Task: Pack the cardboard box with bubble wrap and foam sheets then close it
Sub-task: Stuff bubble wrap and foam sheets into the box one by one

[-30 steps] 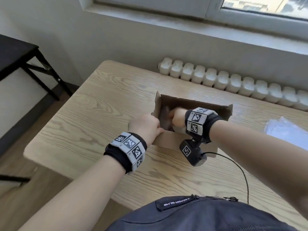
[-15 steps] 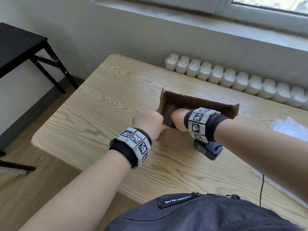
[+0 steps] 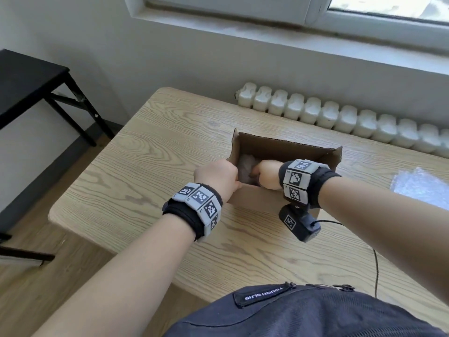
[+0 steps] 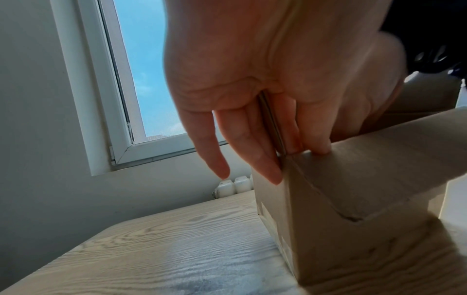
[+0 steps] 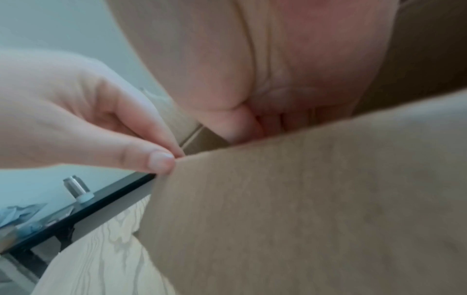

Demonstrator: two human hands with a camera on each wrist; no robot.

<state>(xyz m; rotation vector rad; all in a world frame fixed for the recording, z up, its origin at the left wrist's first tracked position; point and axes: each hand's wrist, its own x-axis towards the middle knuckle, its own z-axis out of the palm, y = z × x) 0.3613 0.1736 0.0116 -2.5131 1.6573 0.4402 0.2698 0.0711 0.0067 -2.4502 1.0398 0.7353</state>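
An open brown cardboard box (image 3: 286,148) stands in the middle of the wooden table (image 3: 145,181). My left hand (image 3: 217,177) pinches the box's near left corner. In the left wrist view the fingers (image 4: 252,151) lie outside the left wall and the thumb inside the box (image 4: 353,199). My right hand (image 3: 266,175) is down inside the box, fingers curled onto a crumpled white wad of packing (image 3: 245,164). In the right wrist view the box's near wall (image 5: 303,219) hides those fingertips. More bubble wrap (image 3: 422,188) lies on the table at the right.
A white radiator (image 3: 340,117) runs along the wall behind the table, under the window sill. A black side table (image 3: 29,79) stands at the left over the wooden floor. A thin black cable (image 3: 376,263) trails from my right wrist across the table's near edge.
My right hand has drawn back a little toward the near wall, and the white wad now shows beside it. My left hand has kept its hold on the corner.
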